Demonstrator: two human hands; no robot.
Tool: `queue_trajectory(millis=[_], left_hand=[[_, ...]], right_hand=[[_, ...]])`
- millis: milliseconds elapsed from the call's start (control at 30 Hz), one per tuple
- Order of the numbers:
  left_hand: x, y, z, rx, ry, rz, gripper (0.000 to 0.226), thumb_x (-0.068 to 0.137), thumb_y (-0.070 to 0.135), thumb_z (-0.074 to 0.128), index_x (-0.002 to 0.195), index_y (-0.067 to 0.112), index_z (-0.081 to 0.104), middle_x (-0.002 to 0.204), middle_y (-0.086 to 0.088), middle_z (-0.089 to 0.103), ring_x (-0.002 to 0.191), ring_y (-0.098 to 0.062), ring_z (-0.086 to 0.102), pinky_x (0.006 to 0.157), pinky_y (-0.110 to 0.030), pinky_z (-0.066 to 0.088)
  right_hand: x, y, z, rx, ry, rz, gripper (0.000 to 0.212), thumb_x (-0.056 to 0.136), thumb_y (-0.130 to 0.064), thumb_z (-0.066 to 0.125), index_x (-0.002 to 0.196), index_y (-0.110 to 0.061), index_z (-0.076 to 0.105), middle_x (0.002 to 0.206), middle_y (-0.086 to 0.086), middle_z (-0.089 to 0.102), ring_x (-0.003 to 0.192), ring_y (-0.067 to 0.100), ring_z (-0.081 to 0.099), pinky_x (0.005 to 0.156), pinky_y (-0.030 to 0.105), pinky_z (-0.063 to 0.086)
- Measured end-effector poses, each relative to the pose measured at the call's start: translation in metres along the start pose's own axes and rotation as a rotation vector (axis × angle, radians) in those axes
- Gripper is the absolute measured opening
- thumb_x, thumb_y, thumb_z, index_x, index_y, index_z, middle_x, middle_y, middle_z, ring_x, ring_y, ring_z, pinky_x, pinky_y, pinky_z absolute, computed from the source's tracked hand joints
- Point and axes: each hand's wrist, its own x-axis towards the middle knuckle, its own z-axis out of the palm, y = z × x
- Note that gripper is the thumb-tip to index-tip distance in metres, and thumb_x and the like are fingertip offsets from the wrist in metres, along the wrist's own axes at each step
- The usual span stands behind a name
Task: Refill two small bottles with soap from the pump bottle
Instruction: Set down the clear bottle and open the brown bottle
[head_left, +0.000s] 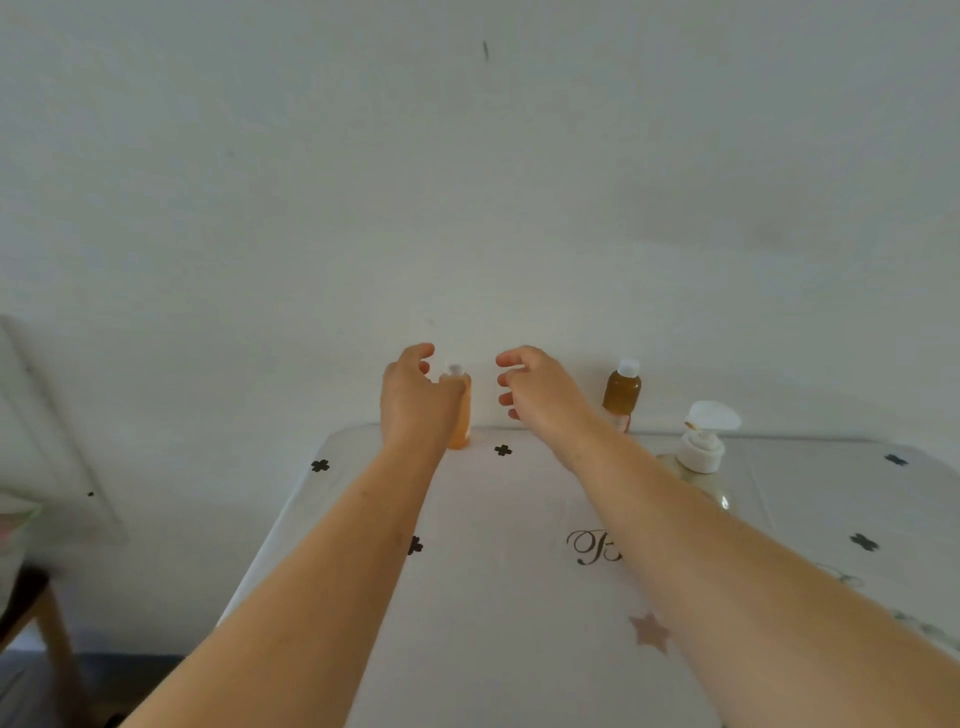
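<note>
A small light-orange bottle (461, 415) with a white cap stands at the table's far edge by the wall. My left hand (410, 395) is cupped around its left side, thumb in front of its shoulder, fingers curved and apart from the cap. My right hand (535, 387) hovers just to the right of that bottle with loosely curled fingers, holding nothing. A second small bottle (622, 392), darker amber with a white cap, stands further right. The clear pump bottle (701, 457) with a white pump head stands in front of it, partly hidden by my right forearm.
The table (498, 597) has a white cloth with black clover marks, a star and script lettering. A plain white wall rises directly behind it. A wooden stool or chair (36, 618) stands low at the left, beside the table's left edge.
</note>
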Motion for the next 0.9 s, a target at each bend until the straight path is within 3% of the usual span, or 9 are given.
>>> queue_trajectory(millis=[200,400,567,700,900], left_hand=[[-0.014,0.043,-0.002,0.0,-0.059,0.077,0.051,0.088,0.013,0.061,0.136,0.023,0.05,0.13,0.001,0.054,0.085,-0.011,0.057,0.062,-0.022,0.04],[-0.021,0.075,0.013,-0.006,-0.182,0.074,0.052,0.085,0.02,0.066,0.134,0.023,0.051,0.129,-0.001,0.054,0.103,-0.023,0.063,0.083,-0.033,0.049],[-0.02,0.072,0.041,0.046,-0.301,0.05,0.062,0.062,0.059,0.062,0.12,0.036,0.055,0.116,0.007,0.063,0.103,-0.017,0.063,0.103,-0.049,0.044],[-0.017,0.061,0.071,0.057,-0.404,0.023,0.045,0.093,0.039,0.059,0.133,0.02,0.051,0.122,-0.003,0.061,0.105,-0.022,0.06,0.099,-0.038,0.047],[-0.009,0.039,0.116,0.063,-0.454,-0.022,0.037,0.099,0.023,0.051,0.135,0.016,0.053,0.128,-0.007,0.058,0.115,-0.026,0.056,0.105,-0.044,0.046]], right_hand=[[-0.018,-0.04,-0.043,-0.016,0.063,-0.098,0.038,0.098,-0.012,0.037,0.128,-0.023,0.057,0.126,0.001,0.059,0.102,0.019,0.064,0.098,0.042,0.052],[-0.026,-0.066,-0.106,-0.055,0.108,-0.144,0.025,0.102,-0.027,0.045,0.12,-0.017,0.058,0.107,0.004,0.064,0.097,0.022,0.064,0.097,0.044,0.052],[-0.016,-0.042,-0.151,-0.089,0.152,-0.041,0.02,0.103,-0.027,0.047,0.113,-0.013,0.057,0.109,0.008,0.063,0.096,0.024,0.063,0.099,0.043,0.051],[-0.003,0.0,-0.167,-0.173,0.128,0.053,0.023,0.101,-0.022,0.051,0.12,-0.011,0.059,0.119,0.011,0.063,0.111,0.028,0.063,0.097,0.04,0.052],[0.02,0.052,-0.159,-0.18,0.05,0.122,0.03,0.101,-0.019,0.054,0.13,-0.014,0.057,0.113,0.004,0.063,0.101,0.021,0.065,0.079,0.028,0.052]])
